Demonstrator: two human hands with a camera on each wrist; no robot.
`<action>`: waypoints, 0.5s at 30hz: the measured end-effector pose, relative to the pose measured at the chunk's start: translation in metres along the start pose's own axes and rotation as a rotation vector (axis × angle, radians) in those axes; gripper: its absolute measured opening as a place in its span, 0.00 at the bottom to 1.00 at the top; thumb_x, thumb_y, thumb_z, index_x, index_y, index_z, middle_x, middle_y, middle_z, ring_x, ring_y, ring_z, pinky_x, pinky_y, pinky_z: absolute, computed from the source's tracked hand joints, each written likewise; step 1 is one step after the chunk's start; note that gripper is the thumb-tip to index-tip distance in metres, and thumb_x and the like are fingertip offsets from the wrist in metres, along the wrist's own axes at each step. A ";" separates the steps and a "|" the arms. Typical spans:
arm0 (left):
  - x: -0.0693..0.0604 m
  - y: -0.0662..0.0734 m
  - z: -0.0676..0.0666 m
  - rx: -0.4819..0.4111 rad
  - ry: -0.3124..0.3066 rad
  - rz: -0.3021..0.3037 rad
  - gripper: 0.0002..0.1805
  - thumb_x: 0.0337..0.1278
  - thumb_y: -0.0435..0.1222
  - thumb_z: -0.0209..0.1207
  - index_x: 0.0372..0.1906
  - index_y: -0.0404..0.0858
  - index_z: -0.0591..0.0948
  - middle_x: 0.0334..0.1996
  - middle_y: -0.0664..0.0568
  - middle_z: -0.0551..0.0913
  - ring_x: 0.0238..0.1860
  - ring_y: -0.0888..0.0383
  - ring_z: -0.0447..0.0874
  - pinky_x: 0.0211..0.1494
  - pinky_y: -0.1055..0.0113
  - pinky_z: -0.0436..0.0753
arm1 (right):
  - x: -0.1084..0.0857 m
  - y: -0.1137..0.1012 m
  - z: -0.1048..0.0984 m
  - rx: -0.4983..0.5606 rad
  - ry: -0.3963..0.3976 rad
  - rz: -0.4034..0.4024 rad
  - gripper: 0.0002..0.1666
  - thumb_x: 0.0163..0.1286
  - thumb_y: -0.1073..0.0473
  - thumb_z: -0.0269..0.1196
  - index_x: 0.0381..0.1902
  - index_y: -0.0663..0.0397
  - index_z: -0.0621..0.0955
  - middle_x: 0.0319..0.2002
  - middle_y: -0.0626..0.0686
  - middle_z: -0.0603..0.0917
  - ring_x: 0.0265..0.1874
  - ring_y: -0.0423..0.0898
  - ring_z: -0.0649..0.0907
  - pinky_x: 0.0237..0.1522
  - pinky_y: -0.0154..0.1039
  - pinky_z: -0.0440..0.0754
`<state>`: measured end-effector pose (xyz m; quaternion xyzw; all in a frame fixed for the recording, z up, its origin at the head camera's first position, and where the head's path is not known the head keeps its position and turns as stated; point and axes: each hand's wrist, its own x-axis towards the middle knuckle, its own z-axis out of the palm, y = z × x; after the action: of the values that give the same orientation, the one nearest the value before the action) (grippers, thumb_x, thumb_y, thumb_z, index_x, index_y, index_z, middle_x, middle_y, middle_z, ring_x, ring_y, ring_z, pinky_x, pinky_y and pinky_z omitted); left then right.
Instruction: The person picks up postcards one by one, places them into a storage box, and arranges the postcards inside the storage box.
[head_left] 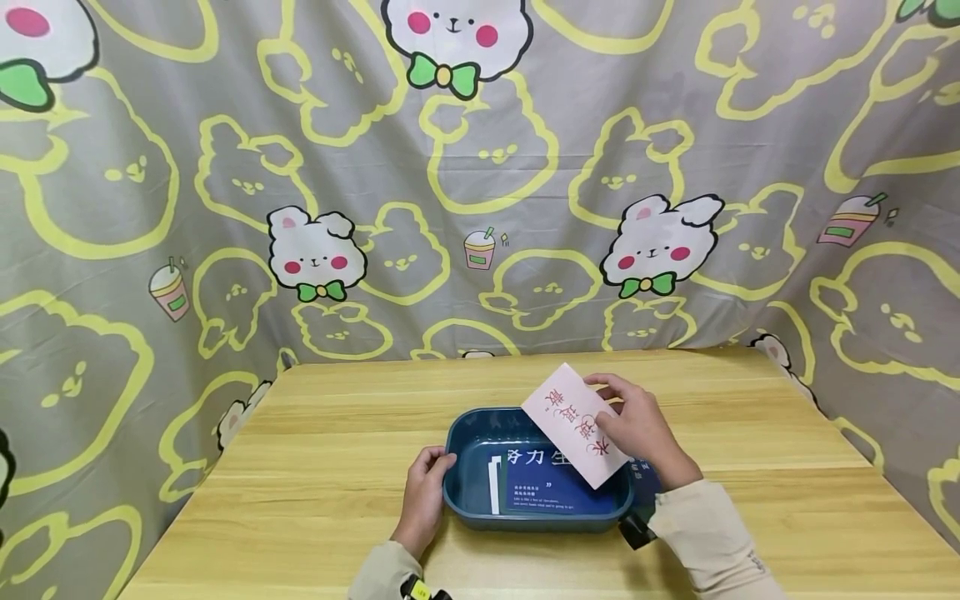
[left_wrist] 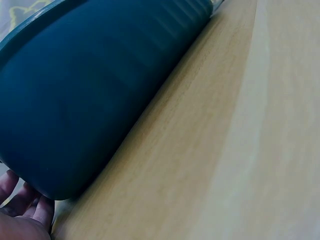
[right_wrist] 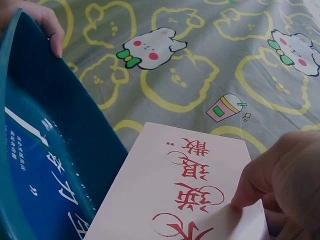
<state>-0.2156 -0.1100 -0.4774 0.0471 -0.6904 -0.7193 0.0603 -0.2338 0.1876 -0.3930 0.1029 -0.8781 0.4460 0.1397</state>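
Note:
A dark teal plastic basin (head_left: 540, 522) stands on the wooden table. My left hand (head_left: 423, 498) grips its left end, thumb at the rim and fingers along the outer wall; the left wrist view shows those fingers (left_wrist: 44, 212) against the basin's end. Over the basin's right part, my right hand (head_left: 637, 421) pinches a thin pink notebook (head_left: 562, 412) with red Chinese characters, tilted, thumb on its cover. Inside the basin lies a blue notebook (head_left: 551, 493) with white lettering, partly hidden under the pink one. A white strip (head_left: 493, 485) shows beside the blue cover.
Just outside the basin's right end is another dark blue printed piece (head_left: 647, 479), mostly hidden by the right arm. The wooden table (head_left: 300, 500) extends around the basin. A grey curtain (head_left: 405, 167) with rabbit drawings hangs behind and at both sides.

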 end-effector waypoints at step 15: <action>-0.001 0.001 0.000 -0.005 -0.001 -0.006 0.13 0.67 0.34 0.52 0.46 0.26 0.74 0.42 0.47 0.74 0.46 0.51 0.71 0.46 0.67 0.75 | -0.003 0.000 0.020 -0.013 -0.151 -0.045 0.26 0.60 0.76 0.57 0.56 0.58 0.80 0.39 0.56 0.82 0.23 0.43 0.77 0.21 0.36 0.76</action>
<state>-0.2148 -0.1101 -0.4765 0.0483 -0.6887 -0.7212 0.0579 -0.2344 0.1711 -0.4052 0.1551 -0.8865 0.4278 0.0838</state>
